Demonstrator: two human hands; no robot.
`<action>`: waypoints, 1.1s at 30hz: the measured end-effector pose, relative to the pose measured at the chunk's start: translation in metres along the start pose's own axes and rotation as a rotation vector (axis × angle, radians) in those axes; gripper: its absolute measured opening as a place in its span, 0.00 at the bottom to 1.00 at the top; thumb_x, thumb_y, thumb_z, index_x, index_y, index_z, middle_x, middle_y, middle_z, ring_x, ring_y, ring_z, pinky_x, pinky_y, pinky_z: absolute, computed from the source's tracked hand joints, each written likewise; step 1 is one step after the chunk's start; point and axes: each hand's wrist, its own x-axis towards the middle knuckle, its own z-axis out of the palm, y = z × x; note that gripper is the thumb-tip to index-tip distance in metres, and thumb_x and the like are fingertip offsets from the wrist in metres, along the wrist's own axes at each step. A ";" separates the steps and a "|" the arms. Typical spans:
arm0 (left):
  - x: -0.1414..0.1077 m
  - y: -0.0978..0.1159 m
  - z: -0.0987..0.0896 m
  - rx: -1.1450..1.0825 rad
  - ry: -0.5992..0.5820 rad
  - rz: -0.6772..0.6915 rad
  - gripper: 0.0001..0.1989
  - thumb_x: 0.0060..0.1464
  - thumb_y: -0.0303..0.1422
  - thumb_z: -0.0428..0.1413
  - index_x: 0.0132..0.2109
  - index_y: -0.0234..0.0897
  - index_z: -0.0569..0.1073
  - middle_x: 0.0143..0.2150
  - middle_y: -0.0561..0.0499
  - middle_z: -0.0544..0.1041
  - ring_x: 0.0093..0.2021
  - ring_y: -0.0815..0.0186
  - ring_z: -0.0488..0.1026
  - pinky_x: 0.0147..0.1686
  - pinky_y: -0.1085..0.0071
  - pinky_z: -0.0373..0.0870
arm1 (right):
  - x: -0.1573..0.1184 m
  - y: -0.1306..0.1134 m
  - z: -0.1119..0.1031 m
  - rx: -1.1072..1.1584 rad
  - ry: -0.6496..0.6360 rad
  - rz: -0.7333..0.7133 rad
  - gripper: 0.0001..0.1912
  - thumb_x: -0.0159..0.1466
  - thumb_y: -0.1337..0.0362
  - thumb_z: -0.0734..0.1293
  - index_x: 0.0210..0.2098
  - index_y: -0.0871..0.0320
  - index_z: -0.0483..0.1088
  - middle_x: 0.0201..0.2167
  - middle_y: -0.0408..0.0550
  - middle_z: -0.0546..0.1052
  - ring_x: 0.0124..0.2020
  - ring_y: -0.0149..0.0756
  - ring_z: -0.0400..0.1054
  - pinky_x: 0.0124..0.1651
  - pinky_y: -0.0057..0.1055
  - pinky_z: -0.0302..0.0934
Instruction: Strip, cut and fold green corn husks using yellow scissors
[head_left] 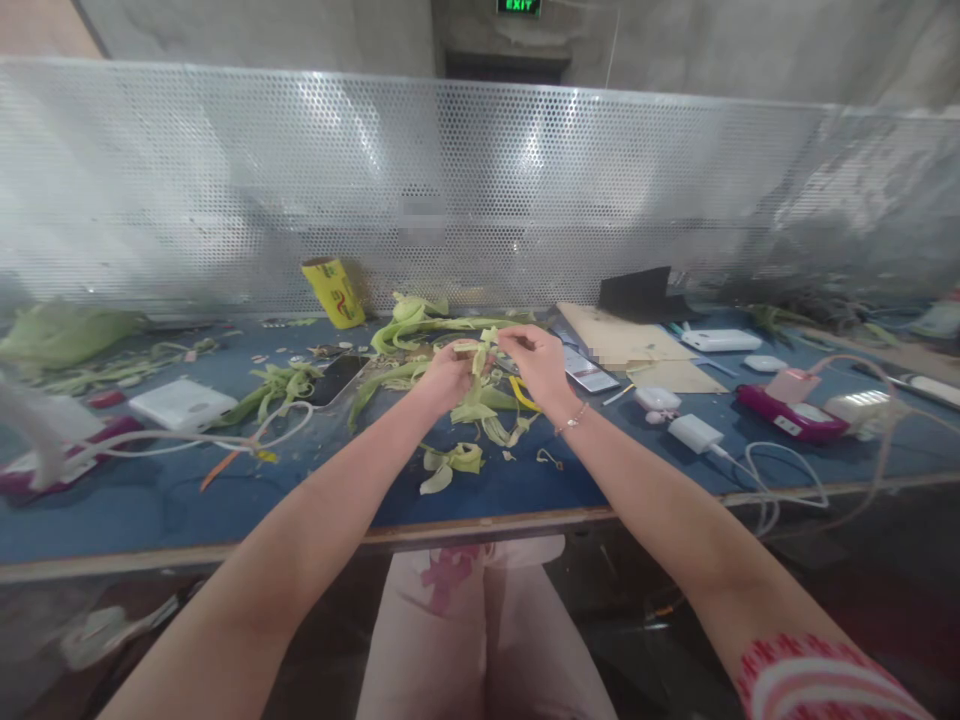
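Both hands meet over the middle of the blue table, on a pale green leaf strip [478,362]. My left hand [450,372] is closed round its lower part. Beside it, my right hand [534,358] pinches the top end between thumb and fingers. Under the hands lie more pale green leaf strips [491,425], with a curled leaf piece [454,462] closer to the table's front edge. Long green leaves [412,318] are heaped just behind the hands. A yellow looped object [523,393] is partly hidden near my right hand.
A yellow tube [335,292] leans by the perforated metal screen [517,190]. Phones [589,368] and cardboard [637,345] lie behind the hands. White chargers [696,433], cables and purple power strips [791,413] sit at the right; a white box [182,404] and cables at the left.
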 end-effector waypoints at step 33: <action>0.001 0.003 -0.006 0.018 -0.115 0.090 0.08 0.35 0.23 0.64 0.25 0.36 0.73 0.18 0.58 0.66 0.19 0.77 0.58 0.20 0.75 0.52 | 0.000 0.005 0.004 0.059 -0.025 0.027 0.05 0.52 0.63 0.68 0.28 0.54 0.75 0.28 0.43 0.77 0.30 0.33 0.68 0.40 0.33 0.62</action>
